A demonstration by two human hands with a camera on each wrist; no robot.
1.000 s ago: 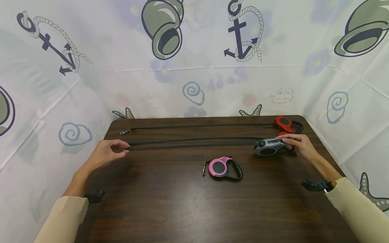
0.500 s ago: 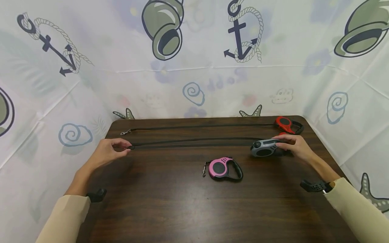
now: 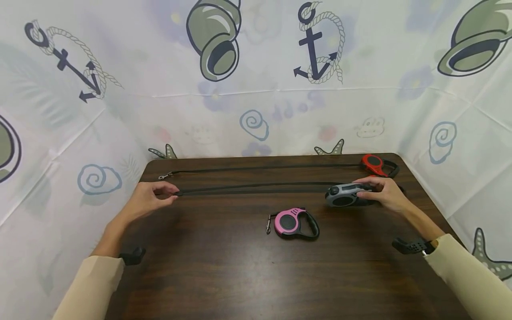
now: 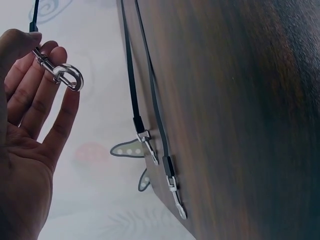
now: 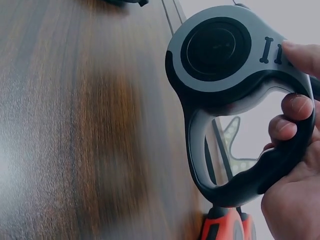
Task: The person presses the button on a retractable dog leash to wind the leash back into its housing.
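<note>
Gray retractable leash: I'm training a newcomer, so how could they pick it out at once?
Look toward the right side of the dark wooden table, where the right hand is. That hand grips the gray retractable leash. Its gray color sets it apart from the pink retractable leash nearer the person and the red retractable leash beyond.

Cuts off the right hand point(image 5: 307, 167) at the right wrist view's edge, crops red leashes point(image 5: 230, 227) below; leaves a dark thing point(image 5: 122, 1) above too partial to identify

Dark wood-grain table point(image 3: 240, 275), a pink leash point(image 3: 289, 222) and two red leashes point(image 3: 374, 163) on top
</note>
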